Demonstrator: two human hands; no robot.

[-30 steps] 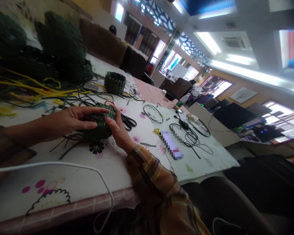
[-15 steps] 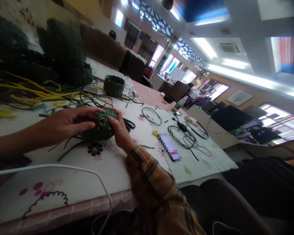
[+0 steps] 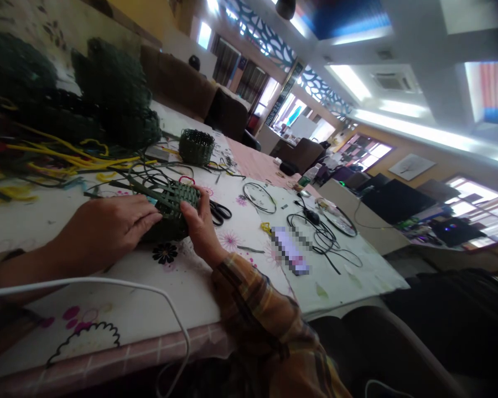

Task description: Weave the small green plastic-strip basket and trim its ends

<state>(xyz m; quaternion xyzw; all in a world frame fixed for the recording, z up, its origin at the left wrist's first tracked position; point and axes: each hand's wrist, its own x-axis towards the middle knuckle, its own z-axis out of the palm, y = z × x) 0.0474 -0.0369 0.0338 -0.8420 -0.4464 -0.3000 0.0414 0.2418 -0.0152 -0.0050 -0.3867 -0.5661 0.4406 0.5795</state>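
A small dark green basket [image 3: 176, 213], woven from flat strips, lies tilted on the table before me. My right hand [image 3: 201, 224] grips its right side, thumb on the weave and fingers behind it. On the left, my left hand [image 3: 120, 221] has its fingers and thumb pinched together against the basket's side; what they pinch is hidden. Loose green strips [image 3: 143, 189] stick out from the basket to the left, above my left hand. A red loop [image 3: 186, 179] shows at its far edge. Black-handled scissors [image 3: 221, 212] lie just right of my right hand.
Another woven basket [image 3: 196, 147] stands farther back. Dark green woven pieces [image 3: 112, 94] and yellow strips [image 3: 74, 160] are heaped at the left. A white cable [image 3: 108, 281] crosses in front of me. Coiled black cord [image 3: 321, 235] and a phone-like lilac object [image 3: 289, 251] lie right.
My left hand's fingers, spread over the basket before, have closed into a pinch and moved down its left side. Loose strips now show above them. My right hand still holds the basket.
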